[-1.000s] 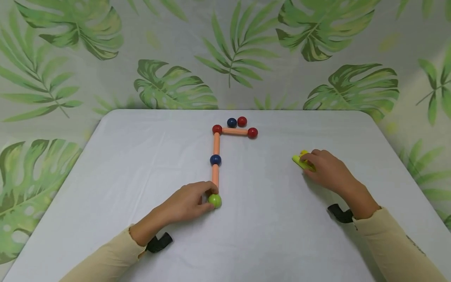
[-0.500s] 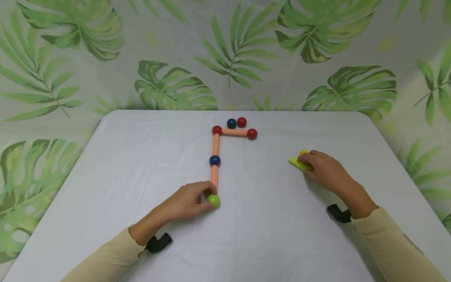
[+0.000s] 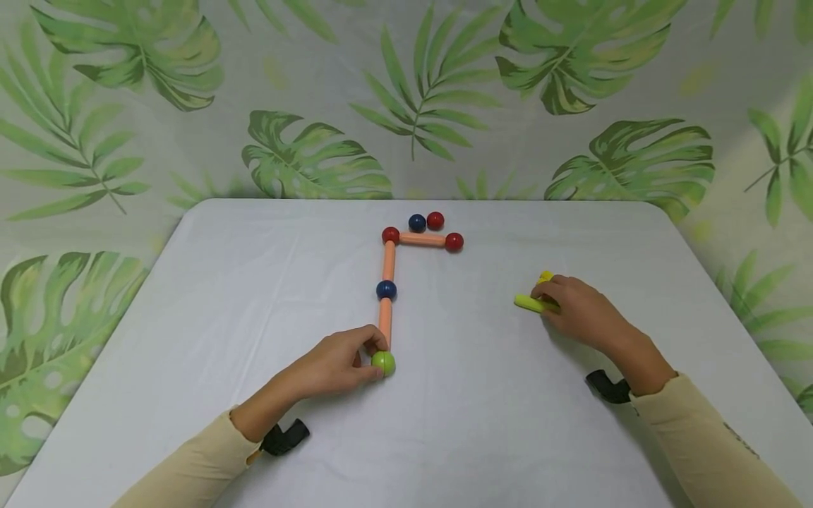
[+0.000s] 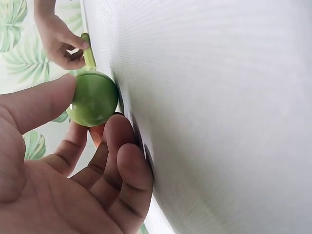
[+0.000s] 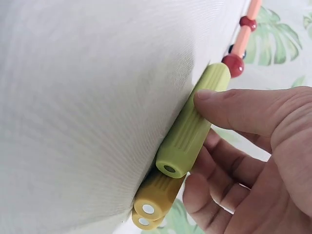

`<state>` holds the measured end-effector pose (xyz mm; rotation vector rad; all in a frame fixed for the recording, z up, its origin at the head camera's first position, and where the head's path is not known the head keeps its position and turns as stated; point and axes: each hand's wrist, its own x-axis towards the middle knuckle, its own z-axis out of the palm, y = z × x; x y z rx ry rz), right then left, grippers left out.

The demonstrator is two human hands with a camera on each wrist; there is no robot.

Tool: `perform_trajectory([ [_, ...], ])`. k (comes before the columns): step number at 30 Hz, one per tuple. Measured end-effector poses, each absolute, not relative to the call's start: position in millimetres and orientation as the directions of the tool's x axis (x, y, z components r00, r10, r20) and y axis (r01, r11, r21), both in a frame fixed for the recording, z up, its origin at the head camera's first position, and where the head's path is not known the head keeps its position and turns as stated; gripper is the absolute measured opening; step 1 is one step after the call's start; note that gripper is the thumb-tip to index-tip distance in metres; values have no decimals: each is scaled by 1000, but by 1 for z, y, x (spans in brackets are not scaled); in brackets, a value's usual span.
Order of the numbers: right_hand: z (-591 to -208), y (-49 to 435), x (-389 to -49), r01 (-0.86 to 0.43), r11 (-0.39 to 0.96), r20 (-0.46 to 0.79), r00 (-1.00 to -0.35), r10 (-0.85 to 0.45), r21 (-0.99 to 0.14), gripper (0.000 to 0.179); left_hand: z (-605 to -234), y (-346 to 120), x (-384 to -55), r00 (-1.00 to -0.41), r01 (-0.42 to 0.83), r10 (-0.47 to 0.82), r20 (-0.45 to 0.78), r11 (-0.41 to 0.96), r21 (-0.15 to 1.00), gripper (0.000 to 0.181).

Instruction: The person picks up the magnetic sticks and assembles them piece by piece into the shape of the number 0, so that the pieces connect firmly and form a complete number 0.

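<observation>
Fingers and thumb of the left hand (image 3: 339,363) pinch the green ball (image 3: 383,364) at the near end of the orange-rod chain (image 3: 389,262); well right, the right hand (image 3: 581,308) pinches a green rod (image 5: 190,126) close by yellow rods (image 5: 162,189). A sideways tug might part the chain; swinging the green rod could scatter the yellow.

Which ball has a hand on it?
The green ball, held by the left hand; the red balls and blue balls have no hand touching them.

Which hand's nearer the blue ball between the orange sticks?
Left. The left hand is on the near side of the blue ball; the right hand is farther off, to the ball's right.
</observation>
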<state>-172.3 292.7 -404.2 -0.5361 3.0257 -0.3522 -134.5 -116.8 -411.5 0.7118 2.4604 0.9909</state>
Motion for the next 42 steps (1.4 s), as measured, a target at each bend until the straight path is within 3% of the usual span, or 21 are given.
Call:
perform_trajectory([
  [10,-403,290,-171,-367,902,-4,-926,-377,-226,26,-411,-118,-135,-789,291,587,-182,617,731,23],
  [26,-391,281,-161,-392,812,11,-903,-430,-432,28,-411,-121,-133,-781,301,604,-162,590,749,24],
  [42,-390,258,-151,-498,740,71,-847,-527,-452,30,-409,-120,-133,-776,286,605,-180,591,755,24],
])
